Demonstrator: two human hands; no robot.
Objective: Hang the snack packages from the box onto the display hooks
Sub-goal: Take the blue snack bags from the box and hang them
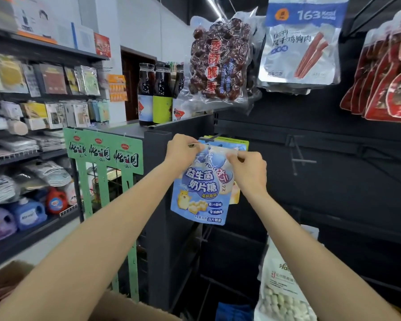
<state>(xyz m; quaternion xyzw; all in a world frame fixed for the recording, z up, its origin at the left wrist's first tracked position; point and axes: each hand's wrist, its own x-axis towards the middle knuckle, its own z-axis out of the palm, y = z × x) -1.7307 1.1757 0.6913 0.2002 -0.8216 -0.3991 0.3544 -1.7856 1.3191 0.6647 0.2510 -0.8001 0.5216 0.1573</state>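
A light blue snack package [200,193] with white lettering hangs upright in front of the dark display panel. My left hand [181,150] pinches its top left corner and my right hand [249,169] pinches its top right corner. Its top edge sits right at a black display hook [214,137], on which more packages [237,144] of the same kind hang behind it. Whether the hole is over the hook is hidden by my fingers. The cardboard box [116,306] lies at the bottom left, under my left forearm.
A date bag [220,61], a silver chicken-strip bag [303,47] and red bags [387,72] hang above. A bare hook [298,154] juts out to the right. A white candy bag [283,288] hangs low right. Green cardboard stand [107,154] and shelves stand left.
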